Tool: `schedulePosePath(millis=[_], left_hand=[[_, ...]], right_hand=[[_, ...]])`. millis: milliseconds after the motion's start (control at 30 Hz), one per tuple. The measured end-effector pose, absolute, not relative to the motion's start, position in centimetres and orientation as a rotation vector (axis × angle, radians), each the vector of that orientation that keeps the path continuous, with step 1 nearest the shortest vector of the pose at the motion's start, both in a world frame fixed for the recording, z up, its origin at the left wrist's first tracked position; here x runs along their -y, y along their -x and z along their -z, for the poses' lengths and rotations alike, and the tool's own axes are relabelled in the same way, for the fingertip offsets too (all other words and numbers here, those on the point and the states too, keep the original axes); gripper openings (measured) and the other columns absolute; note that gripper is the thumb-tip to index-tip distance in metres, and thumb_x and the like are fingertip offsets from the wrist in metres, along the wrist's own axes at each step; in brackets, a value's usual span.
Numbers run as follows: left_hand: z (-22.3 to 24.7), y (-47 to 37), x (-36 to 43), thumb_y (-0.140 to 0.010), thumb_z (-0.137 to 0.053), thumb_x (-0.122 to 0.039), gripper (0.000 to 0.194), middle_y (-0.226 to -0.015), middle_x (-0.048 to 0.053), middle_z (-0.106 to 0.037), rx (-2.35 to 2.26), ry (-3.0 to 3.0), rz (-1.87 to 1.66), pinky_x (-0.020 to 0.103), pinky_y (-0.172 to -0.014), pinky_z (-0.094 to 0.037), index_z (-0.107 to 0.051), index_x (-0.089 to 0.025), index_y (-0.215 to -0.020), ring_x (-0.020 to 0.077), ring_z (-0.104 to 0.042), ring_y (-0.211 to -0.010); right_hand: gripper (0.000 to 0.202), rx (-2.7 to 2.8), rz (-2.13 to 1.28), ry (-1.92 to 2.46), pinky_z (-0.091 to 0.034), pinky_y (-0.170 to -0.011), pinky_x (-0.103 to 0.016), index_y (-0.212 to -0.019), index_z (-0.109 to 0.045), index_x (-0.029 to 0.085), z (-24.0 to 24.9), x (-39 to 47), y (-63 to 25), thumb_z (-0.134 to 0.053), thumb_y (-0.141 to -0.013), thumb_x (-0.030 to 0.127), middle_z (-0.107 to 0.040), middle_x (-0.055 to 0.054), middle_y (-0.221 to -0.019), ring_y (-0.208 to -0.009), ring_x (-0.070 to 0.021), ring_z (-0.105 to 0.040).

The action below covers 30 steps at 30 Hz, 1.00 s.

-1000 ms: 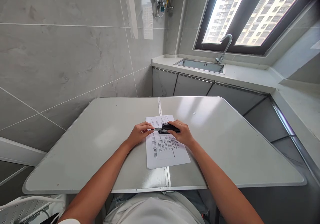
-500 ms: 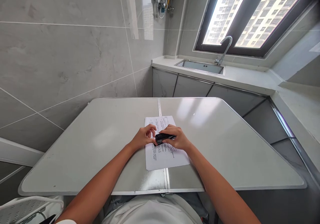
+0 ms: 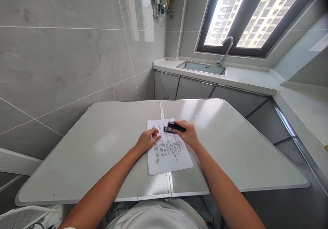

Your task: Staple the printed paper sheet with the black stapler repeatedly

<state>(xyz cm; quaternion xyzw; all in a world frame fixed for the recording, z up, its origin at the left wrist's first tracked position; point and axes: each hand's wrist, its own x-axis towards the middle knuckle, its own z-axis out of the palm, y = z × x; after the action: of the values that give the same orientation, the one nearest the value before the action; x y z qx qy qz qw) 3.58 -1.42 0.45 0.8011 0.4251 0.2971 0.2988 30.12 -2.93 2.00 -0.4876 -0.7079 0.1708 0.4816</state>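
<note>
Your desk (image 3: 84, 154): pale, smooth, glossy, window glare on top, metal-looking strip (image 3: 169, 183) down middle. Under your hands, printed paper (image 3: 169, 162), matt white. Stapler (image 3: 176, 127): black, plastic-looking, slight shine. Faucet (image 3: 227, 49): shiny metal. Wall tiles (image 3: 64, 61): smooth, polished grey.

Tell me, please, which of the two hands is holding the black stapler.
The right hand holds the black stapler; the left hand is apart from it, at the left edge of the printed sheet.

A creased whitish top (image 3: 156, 216) sits above bluish-grey trousers (image 3: 194, 205)
</note>
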Motion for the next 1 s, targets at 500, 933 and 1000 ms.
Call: schedulePosePath(millis=[500, 933, 1000], left_hand=[[0.4, -3.8, 1.8, -0.102, -0.038, -0.066, 0.073, -0.173, 0.006, -0.021, -1.196, -2.549, -0.208, 0.067, -0.127, -0.007, -0.029, -0.03, -0.165, 0.0353, -0.011, -0.161], [0.5, -2.3, 1.3, -0.103, -0.044, -0.051, 0.059, -0.17, 0.01, -0.031, -1.301, -2.498, -0.289, 0.077, -0.12, -0.01, -0.04, -0.032, -0.159, 0.0424, -0.015, -0.159], [0.2, -2.3, 1.6, -0.103, -0.046, -0.049, 0.058, -0.17, 0.007, -0.032, -1.237, -2.527, -0.281, 0.078, -0.12, -0.01, -0.039, -0.037, -0.159, 0.0423, -0.016, -0.158]], right_hand=[[0.031, 2.01, -0.478, 1.449, -0.052, -0.092, -0.041, -0.118, -0.077, 0.029, -1.5, 1.9, -37.2, -0.072, -0.088, 0.037, -0.076, -0.005, -0.107, -0.096, -0.0252, -0.066], [0.032, 2.075, -0.684, 1.289, -0.058, -0.086, -0.041, -0.117, -0.078, 0.031, -2.6, 2.9, -35.4, -0.078, -0.085, 0.035, -0.077, -0.003, -0.107, -0.093, -0.0247, -0.071], [0.032, 2.058, -0.685, 1.298, -0.058, -0.089, -0.041, -0.115, -0.078, 0.031, -2.3, 2.7, -35.4, -0.078, -0.084, 0.033, -0.077, -0.003, -0.11, -0.096, -0.0253, -0.071]])
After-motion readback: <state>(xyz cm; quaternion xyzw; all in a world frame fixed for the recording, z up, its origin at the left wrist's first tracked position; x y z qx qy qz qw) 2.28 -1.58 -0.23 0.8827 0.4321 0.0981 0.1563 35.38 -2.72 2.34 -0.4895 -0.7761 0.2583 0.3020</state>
